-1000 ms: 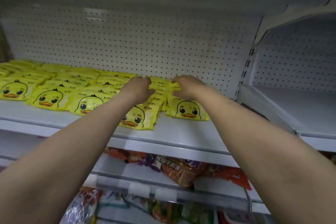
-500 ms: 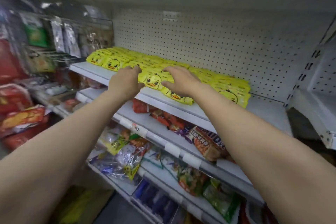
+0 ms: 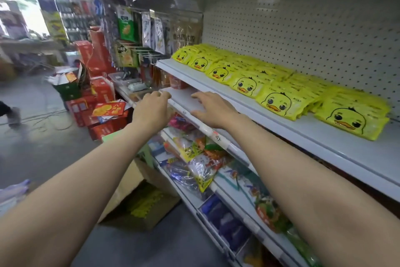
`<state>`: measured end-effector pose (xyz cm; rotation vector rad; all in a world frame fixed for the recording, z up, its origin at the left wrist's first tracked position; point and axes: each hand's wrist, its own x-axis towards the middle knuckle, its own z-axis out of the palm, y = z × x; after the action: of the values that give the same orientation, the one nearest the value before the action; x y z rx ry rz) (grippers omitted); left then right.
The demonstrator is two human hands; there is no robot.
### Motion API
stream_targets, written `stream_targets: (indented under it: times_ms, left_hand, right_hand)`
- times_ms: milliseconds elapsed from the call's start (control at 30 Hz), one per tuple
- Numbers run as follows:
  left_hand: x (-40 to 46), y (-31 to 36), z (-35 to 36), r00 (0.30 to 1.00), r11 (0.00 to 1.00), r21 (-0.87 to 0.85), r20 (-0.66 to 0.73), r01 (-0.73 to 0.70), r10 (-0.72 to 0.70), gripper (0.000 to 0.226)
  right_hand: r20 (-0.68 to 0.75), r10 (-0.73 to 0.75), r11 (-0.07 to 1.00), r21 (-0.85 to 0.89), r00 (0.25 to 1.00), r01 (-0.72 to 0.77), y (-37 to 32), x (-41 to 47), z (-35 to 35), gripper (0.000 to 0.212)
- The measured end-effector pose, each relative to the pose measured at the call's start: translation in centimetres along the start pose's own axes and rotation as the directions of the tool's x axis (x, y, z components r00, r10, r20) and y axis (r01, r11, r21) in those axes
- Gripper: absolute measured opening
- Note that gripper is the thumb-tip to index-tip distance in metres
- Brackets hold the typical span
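Left hand (image 3: 151, 110) at white shelf (image 3: 184, 98) corner, fingers curled, grip unclear | right hand (image 3: 213, 109) above shelf, fingers spread, released | yellow duck packs (image 3: 278, 102) one shelf up

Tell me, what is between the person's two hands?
Only a bare stretch of the white metal shelf lies between the left hand and the right hand. The head view shows nothing resting on that stretch.

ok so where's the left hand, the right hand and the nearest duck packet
left hand (image 3: 151, 109): head view, on the back of the hand
right hand (image 3: 214, 113): head view, on the back of the hand
nearest duck packet (image 3: 346, 120): head view, on the printed duck face on its front
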<state>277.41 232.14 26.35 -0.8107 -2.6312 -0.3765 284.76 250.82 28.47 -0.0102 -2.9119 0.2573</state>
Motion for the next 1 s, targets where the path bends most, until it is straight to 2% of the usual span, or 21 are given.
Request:
stream_targets:
  times_ms: [267, 367, 467, 567, 700, 867, 1000]
  left_hand:
    - [1.7, -7.6, 7.0, 0.988, 0.998, 0.016, 0.139, 0.065, -0.067, 0.05]
    - [2.7, -10.9, 11.2, 0.974, 0.998, 0.016, 0.215, 0.062, -0.064, 0.049]
    - [3.1, -13.9, 15.8, 0.947, 0.998, 0.006, 0.315, 0.061, -0.059, 0.046]
    - [2.9, -17.1, 20.8, 0.902, 0.995, -0.048, 0.428, 0.088, -0.059, 0.044]
    - [0.8, -20.4, 27.5, 0.833, 0.996, -0.038, 0.551, 0.084, -0.049, 0.04]
    - [-3.9, -22.5, 35.1, 0.685, 0.959, -0.069, 0.714, 0.274, -0.144, 0.048]
    - [-6.8, -24.6, 40.6, 0.651, 0.923, -0.037, 0.72, 0.384, -0.242, 0.061]
  right_hand:
    - [0.106, -0.007, 0.999, -0.03, 0.994, 0.01, -1.8, 8.2, 9.6, 0.057]
    - [0.206, 0.04, 0.999, -0.013, 0.978, -0.038, -1.8, 11.2, 14.5, 0.06]
    - [0.264, 0.082, 0.996, 0.004, 0.961, -0.087, -1.6, 13.3, 19.9, 0.054]
    - [0.336, 0.097, 0.994, 0.019, 0.937, -0.11, -1.5, 14.3, 25.6, 0.054]
    - [0.453, 0.144, 0.982, 0.044, 0.88, -0.183, -0.8, 14.6, 32.9, 0.055]
    - [0.589, 0.156, 0.972, 0.052, 0.793, -0.23, 1.2, 13.9, 41.7, 0.055]
    - [0.654, 0.128, 0.971, 0.07, 0.746, -0.228, 2.9, 14.1, 48.3, 0.055]
